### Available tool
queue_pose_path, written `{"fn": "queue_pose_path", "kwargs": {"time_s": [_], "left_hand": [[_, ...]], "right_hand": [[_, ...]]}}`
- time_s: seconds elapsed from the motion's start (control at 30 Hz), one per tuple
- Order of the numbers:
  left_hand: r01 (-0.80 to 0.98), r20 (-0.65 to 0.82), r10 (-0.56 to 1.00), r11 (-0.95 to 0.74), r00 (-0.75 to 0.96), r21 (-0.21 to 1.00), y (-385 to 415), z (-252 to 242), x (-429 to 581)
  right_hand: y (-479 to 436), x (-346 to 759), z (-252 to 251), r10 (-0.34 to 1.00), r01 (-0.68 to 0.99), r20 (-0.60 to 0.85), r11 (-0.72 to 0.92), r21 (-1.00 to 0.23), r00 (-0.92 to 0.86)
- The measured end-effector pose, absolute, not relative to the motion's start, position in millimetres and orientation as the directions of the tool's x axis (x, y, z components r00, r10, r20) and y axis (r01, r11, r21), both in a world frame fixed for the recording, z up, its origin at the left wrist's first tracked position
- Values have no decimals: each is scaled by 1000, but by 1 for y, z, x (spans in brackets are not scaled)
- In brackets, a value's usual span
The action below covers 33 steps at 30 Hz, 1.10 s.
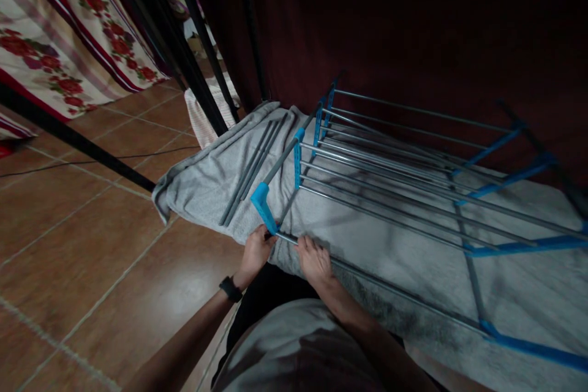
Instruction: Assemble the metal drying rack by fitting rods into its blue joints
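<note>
A partly assembled rack [372, 162] of grey metal rods and blue plastic joints lies across the grey blanket. My right hand [315, 259] is wrapped round the rack's near metal rod [395, 283], close to its left end. Just left of it, my left hand [257, 251] closes at the blue corner connector [263, 205], where that rod meets the joint; its fingertips are partly hidden. From the connector a grey tube [282, 160] runs up to another blue joint [299, 135]. Several loose grey tubes [252, 168] rest on the blanket to the left.
The grey blanket [197, 187] covers the surface under the rack, over a brown tiled floor [114, 245]. Black metal poles [202, 73] stand at the upper left, one slanting down to the blanket's edge. A dark red cloth [390, 24] hangs behind; a floral curtain [68, 30] hangs left.
</note>
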<state>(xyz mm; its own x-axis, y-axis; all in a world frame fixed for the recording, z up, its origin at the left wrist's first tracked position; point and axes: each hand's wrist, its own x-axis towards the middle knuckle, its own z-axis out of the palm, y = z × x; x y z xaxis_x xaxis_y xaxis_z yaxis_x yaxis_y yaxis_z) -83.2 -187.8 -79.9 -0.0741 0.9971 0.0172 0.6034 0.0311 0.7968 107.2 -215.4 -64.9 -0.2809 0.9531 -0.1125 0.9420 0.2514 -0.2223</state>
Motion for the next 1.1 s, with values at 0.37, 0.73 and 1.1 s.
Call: {"fn": "queue_pose_path", "kwargs": {"time_s": [0.37, 0.73, 1.1], "left_hand": [[683, -32, 997, 72, -72, 727, -185, -80, -83], [837, 28, 1000, -16, 1, 546, -166, -95, -105], [787, 61, 996, -90, 66, 610, -164, -106, -115]], "right_hand": [[-208, 111, -77, 931, 896, -66, 324, -304, -359], [-191, 111, -90, 913, 865, -5, 384, -324, -407], [-211, 133, -84, 939, 913, 154, 335, -231, -306]]}}
